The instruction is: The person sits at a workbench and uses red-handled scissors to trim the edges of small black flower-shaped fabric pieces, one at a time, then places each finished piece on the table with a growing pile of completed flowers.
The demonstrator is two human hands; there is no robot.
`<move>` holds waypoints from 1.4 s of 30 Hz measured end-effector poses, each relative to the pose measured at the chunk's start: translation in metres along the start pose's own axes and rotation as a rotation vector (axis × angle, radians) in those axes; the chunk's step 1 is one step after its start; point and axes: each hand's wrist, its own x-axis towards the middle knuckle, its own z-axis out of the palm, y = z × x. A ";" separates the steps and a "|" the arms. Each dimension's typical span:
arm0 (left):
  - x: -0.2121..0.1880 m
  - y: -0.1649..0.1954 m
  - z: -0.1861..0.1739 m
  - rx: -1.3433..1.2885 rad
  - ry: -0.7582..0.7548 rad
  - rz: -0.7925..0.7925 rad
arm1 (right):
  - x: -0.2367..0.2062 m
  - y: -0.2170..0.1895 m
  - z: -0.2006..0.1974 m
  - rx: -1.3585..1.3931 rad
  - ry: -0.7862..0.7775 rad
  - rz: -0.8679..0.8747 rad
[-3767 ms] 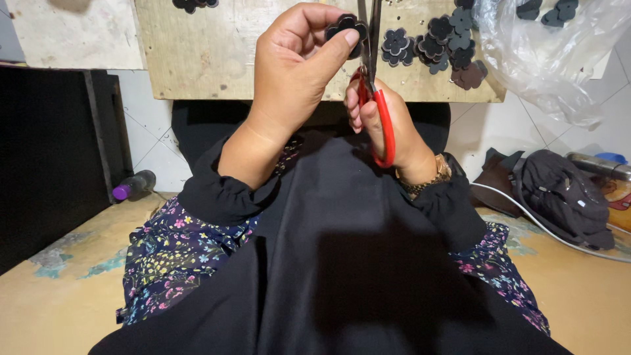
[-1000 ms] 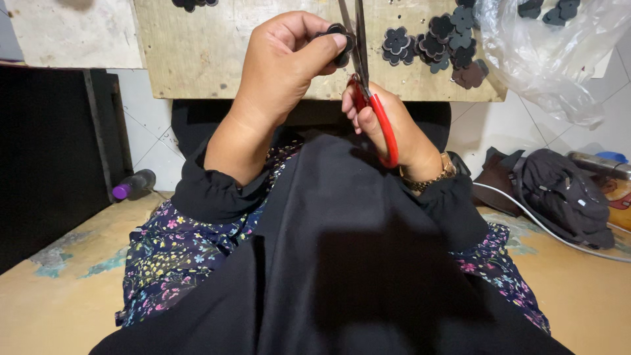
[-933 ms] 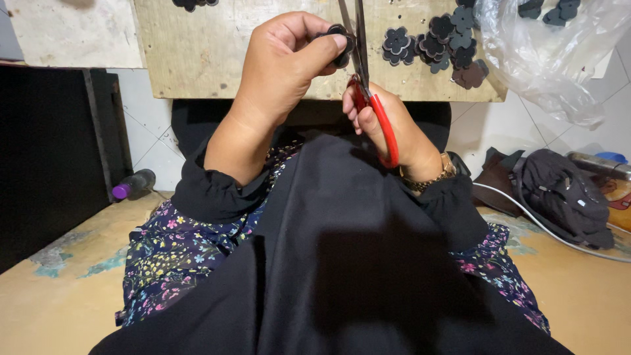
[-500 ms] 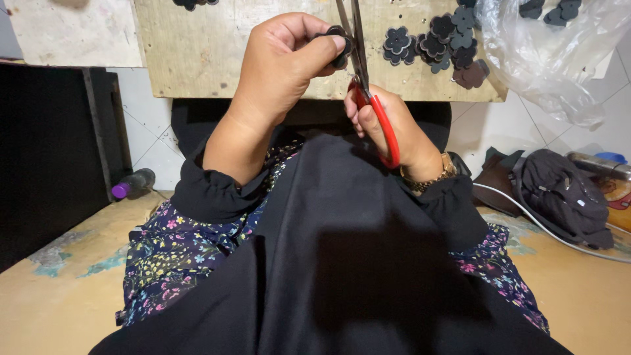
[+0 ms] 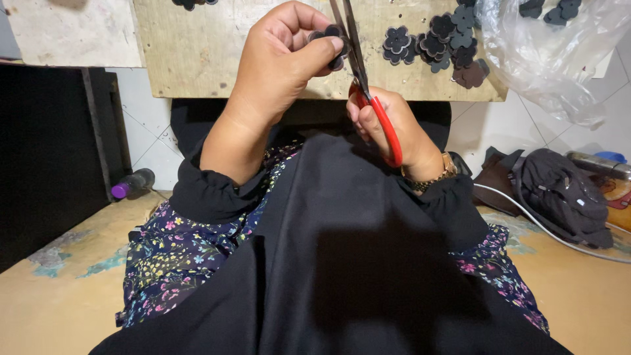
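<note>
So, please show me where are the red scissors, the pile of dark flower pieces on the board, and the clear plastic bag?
red scissors (image 5: 386, 128), head view, on the red handle loop.
pile of dark flower pieces (image 5: 439, 45), head view, on one flower in the middle.
clear plastic bag (image 5: 559, 62), head view, on its crumpled side.

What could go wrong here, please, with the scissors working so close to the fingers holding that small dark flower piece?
The scissors in the right hand cut right beside the left hand, whose fingertips pinch the small flower piece; a slip might nick them. The piece is tiny, so it could drop onto the black cloth and be hard to spot.
</note>
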 end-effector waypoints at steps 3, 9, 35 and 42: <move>0.000 -0.001 -0.001 0.014 0.006 0.003 | -0.001 0.001 0.000 0.009 0.004 0.008; -0.001 -0.001 -0.003 0.064 0.012 0.043 | -0.001 0.005 -0.001 0.031 0.008 0.048; -0.003 0.010 0.000 0.090 0.011 -0.018 | 0.003 0.021 -0.003 0.014 0.038 -0.079; -0.002 0.004 0.004 0.016 -0.004 -0.052 | 0.004 0.020 -0.004 -0.040 -0.014 -0.086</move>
